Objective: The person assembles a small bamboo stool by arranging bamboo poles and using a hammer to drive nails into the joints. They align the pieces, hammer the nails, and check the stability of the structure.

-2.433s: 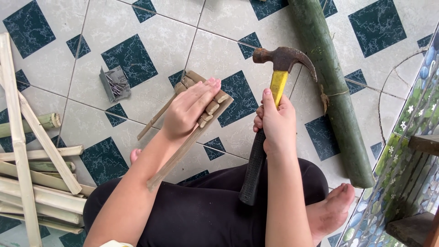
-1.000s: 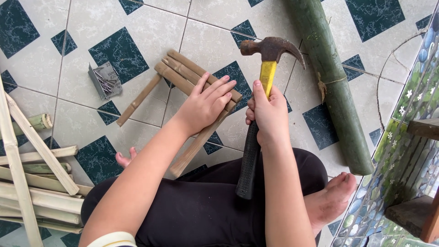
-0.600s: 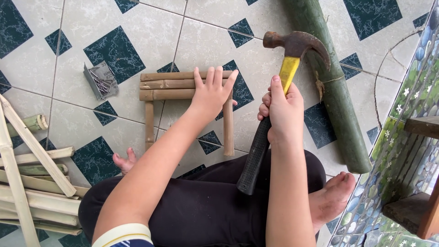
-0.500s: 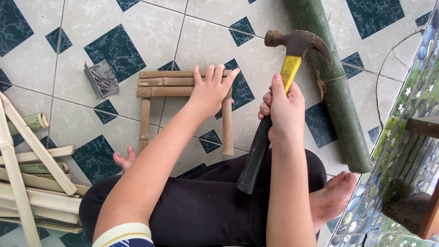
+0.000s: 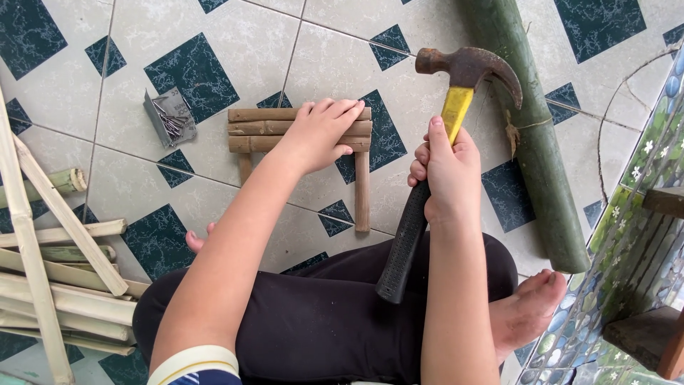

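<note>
Currently the left hand [image 5: 320,135] lies flat, fingers extended, on the bamboo frame [image 5: 299,130], while the right hand [image 5: 445,175] grips the hammer [image 5: 456,114] raised close by; a mis-aimed blow would likely strike those fingers.

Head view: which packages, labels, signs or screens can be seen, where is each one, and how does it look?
Nail box: small open grey cardboard package with dark nails inside, lying on the tiled floor to the left of the bamboo frame that the left hand presses.
No separate labels, signs or screens in view.
</note>
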